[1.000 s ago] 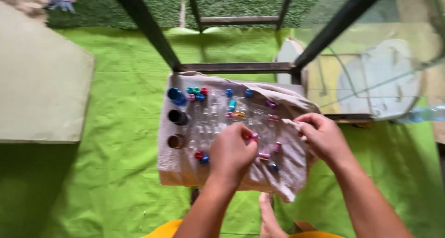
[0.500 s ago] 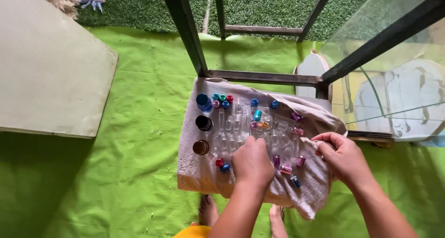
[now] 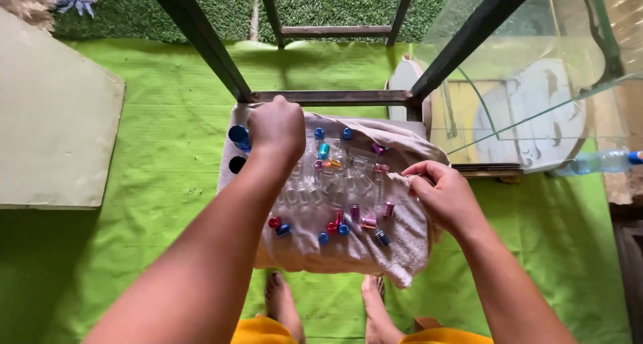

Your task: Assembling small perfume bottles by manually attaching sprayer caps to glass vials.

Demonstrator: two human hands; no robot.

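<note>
Towel (image 3: 348, 247), beige, spread over a low support on the green mat (image 3: 147, 156), directly in front of the black metal frame (image 3: 335, 96). Small clear vials (image 3: 335, 183) with coloured caps laid across the towel; blue, red, pink and purple caps grouped along its near edge. Two larger blue-capped containers (image 3: 239, 138) at the towel's far-left corner.

Head view: left hand (image 3: 276, 126) extended to the towel's far-left corner, fingers curled downward over the vials there; contents of grip cannot be told. Right hand (image 3: 445, 196) at the towel's right edge, closed, pinching a fold of the cloth between thumb and fingers. Bare feet (image 3: 284, 304) below the towel's near edge. Glass tank (image 3: 536, 83) to the right of the towel, behind the frame.
</note>
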